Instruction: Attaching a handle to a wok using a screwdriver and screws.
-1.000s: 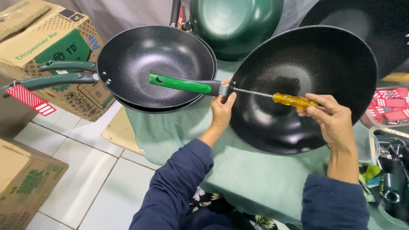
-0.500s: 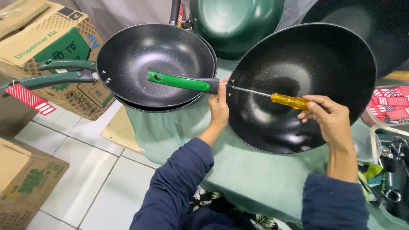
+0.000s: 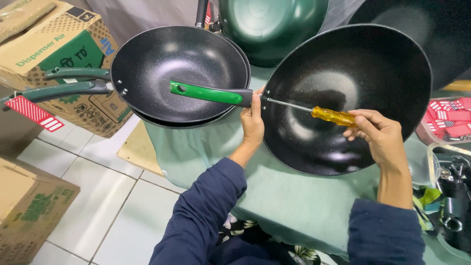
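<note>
A large black wok [image 3: 363, 64] is tilted up on the green-covered table, its inside facing me. My left hand [image 3: 252, 122] grips the wok's rim where its green handle [image 3: 208, 93] joins, the handle pointing left over other pans. My right hand [image 3: 380, 135] holds a screwdriver with a yellow handle [image 3: 333, 116]. Its metal shaft [image 3: 289, 104] runs across the wok's inside to the handle joint at the rim.
Two stacked black woks [image 3: 176, 68] with dark green handles [image 3: 64, 91] lie at the left. A green wok [image 3: 272, 24] stands behind, another dark pan [image 3: 441, 29] at top right. Cardboard boxes [image 3: 54, 49] sit left; one more box [image 3: 29, 206] rests on the tiled floor. A tray of parts [image 3: 451, 196] is at right.
The tilted wok, its green handle and both hands have shifted slightly; the screwdriver stays pressed at the handle joint, my right hand still on its yellow handle.
</note>
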